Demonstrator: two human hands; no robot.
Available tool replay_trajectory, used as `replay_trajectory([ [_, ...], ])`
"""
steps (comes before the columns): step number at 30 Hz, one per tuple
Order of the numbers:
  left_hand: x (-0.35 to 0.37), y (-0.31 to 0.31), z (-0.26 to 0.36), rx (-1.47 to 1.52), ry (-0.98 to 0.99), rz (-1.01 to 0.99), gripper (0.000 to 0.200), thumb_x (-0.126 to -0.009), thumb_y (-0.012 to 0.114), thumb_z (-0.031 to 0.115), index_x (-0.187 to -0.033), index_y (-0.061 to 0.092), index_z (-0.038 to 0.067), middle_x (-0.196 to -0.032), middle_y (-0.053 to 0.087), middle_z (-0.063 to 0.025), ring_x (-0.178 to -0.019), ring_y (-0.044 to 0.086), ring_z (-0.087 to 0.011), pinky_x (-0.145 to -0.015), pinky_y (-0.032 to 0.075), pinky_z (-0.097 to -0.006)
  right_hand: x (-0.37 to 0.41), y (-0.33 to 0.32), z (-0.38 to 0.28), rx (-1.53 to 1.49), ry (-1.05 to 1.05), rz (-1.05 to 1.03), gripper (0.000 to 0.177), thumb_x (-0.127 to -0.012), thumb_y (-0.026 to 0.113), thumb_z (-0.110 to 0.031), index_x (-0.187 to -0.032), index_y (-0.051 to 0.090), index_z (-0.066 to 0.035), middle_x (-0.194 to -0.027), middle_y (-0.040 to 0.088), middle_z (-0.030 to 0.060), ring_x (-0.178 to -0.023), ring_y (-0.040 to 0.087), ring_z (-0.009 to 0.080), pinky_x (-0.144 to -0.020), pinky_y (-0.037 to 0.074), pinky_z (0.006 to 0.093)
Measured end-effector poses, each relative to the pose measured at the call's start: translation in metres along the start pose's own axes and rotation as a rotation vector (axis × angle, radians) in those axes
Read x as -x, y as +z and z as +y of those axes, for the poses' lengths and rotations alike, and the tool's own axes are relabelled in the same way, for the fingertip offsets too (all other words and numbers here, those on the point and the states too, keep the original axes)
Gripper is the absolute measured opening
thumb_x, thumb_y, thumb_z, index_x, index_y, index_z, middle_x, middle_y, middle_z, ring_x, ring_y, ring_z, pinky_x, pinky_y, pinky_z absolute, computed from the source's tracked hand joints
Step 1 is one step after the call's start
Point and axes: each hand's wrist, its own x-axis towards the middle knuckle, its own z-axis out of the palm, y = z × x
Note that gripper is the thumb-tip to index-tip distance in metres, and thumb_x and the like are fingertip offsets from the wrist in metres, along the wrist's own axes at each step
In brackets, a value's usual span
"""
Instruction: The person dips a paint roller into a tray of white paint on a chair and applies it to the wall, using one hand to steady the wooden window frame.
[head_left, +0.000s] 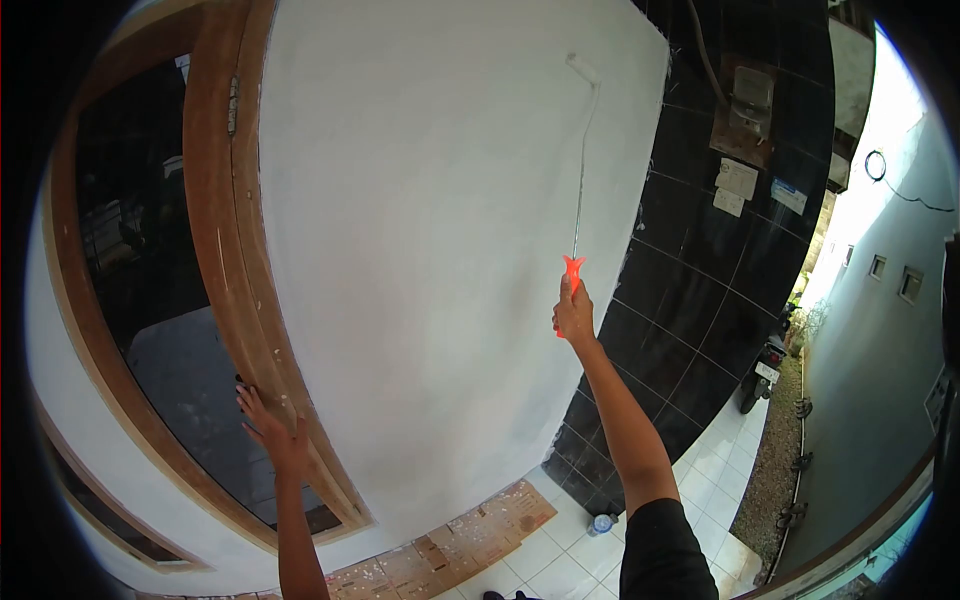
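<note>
My right hand (574, 312) is wrapped round the orange handle of a paint roller (579, 205). Its thin metal rod runs up to a small white roller head, which lies against the white wall (420, 220) near the upper right. On the left, my left hand (268, 428) rests with fingers spread on the wooden window frame (235, 240), beside the dark glass. Paint specks dot the wood near that hand. Faint grey shading shows on the lower part of the wall.
Black tiles (690, 260) border the wall on the right, with an electric meter box (750, 100) and paper labels. Paint-spattered cardboard (450, 545) lies along the wall's foot. A small blue-and-clear container (600, 524) stands on the white floor tiles. A motorcycle (763, 375) is parked further back.
</note>
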Motion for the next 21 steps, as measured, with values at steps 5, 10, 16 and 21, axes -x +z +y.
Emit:
replay_trajectory([
  [5, -0.003, -0.001, -0.007, -0.007, -0.025, -0.087, 0.101, -0.087, 0.066, 0.033, -0.156, -0.002, 0.008, -0.164, -0.008, -0.0114, -0.151, -0.007, -0.0333, -0.111, -0.006, -0.0688, -0.042, -0.001, -0.064, -0.100, -0.021, -0.014, 0.049, -0.101, 0.041, -0.052, -0.101, 0.046, -0.003, -0.060, 0.049, 0.0058, -0.044, 0.051, 0.0139, -0.042, 0.047, 0.0303],
  [10, 0.000, 0.014, -0.031, -0.114, -0.019, -0.209, 0.112, -0.088, 0.058, 0.061, -0.154, -0.014, 0.006, -0.162, -0.019, -0.0130, -0.149, -0.016, -0.0319, -0.107, -0.012, -0.0714, 0.044, 0.040, 0.001, -0.128, 0.041, -0.116, 0.045, -0.103, 0.040, -0.049, -0.108, 0.042, -0.004, -0.056, 0.050, 0.0054, -0.044, 0.052, 0.0139, -0.043, 0.048, 0.0303],
  [16, -0.004, 0.040, -0.047, -0.222, -0.027, -0.244, 0.121, -0.086, 0.056, 0.068, -0.149, -0.022, -0.001, -0.156, -0.031, -0.0197, -0.145, -0.029, -0.0349, -0.103, -0.017, -0.0719, 0.193, 0.076, 0.090, -0.129, 0.125, -0.169, 0.046, -0.104, 0.038, -0.048, -0.127, 0.042, -0.008, -0.057, 0.050, 0.0030, -0.044, 0.052, 0.0115, -0.042, 0.047, 0.0281],
  [21, -0.008, 0.033, -0.037, -0.290, -0.070, -0.328, 0.125, -0.085, 0.057, 0.068, -0.147, -0.023, -0.006, -0.153, -0.033, -0.0262, -0.142, -0.033, -0.0389, -0.100, -0.019, -0.0731, 0.161, 0.058, 0.082, 0.009, 0.102, -0.081, 0.048, -0.104, 0.038, -0.047, -0.126, 0.046, -0.006, -0.054, 0.049, 0.0015, -0.041, 0.050, 0.0100, -0.038, 0.044, 0.0269],
])
